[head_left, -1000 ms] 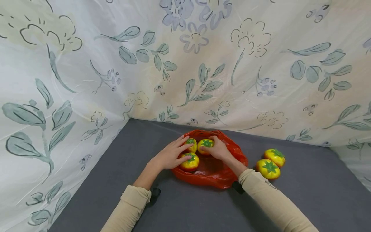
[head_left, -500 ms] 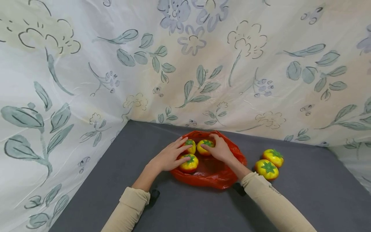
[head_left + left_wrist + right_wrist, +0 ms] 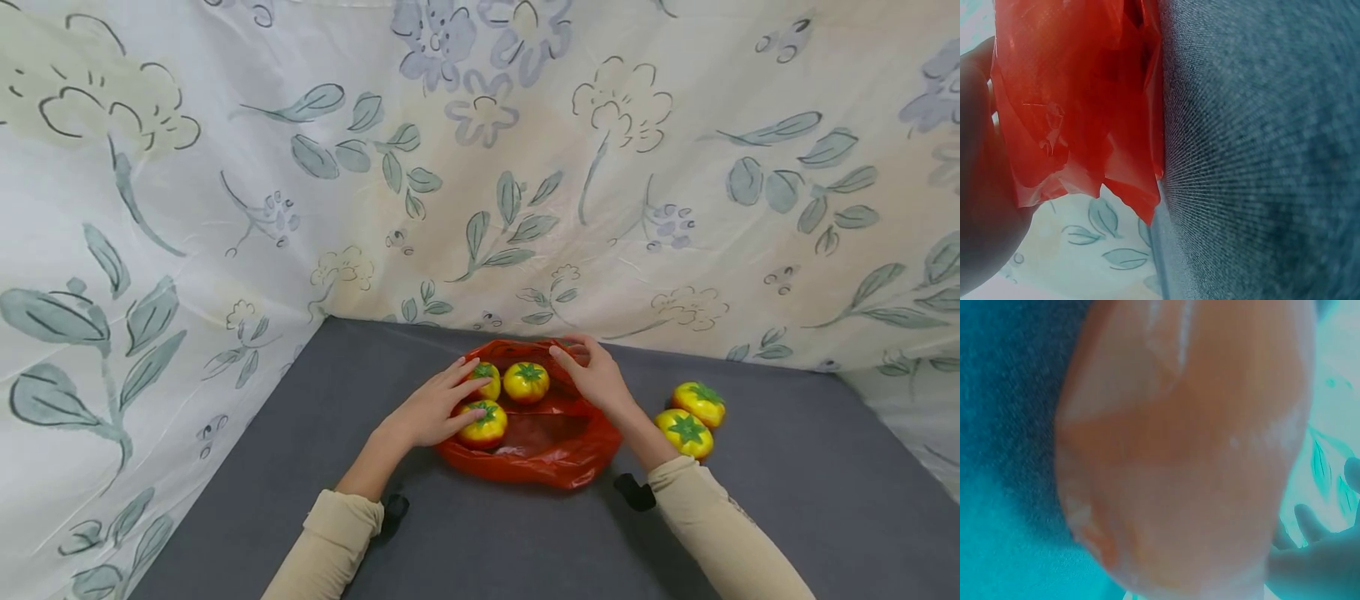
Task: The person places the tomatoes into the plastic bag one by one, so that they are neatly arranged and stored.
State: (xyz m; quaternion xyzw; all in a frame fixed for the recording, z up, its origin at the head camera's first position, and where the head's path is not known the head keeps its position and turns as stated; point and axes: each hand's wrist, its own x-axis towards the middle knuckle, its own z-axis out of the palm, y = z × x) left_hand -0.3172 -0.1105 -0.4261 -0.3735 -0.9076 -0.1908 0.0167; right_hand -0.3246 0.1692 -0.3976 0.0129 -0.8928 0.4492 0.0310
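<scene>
A red plastic bag lies wide open on the dark grey surface, its wall crumpled. Inside it sit three yellow fruits with green, star-shaped tops: a front-left fruit, a back-left fruit, partly hidden, and a third fruit beside that one at the back. The left hand lies across the bag's left rim, fingers extended and spread over the two left fruits, its thumb over the front one. The right hand is at the back-right rim, thumb and forefinger apart with red plastic between; whether they pinch it, I cannot tell. Outside the bag, to the right, two more fruits sit touching each other. Beige sleeves cover both forearms, and a small black object shows near the right wrist. Behind hangs pale cloth printed with flowers and leaves.
</scene>
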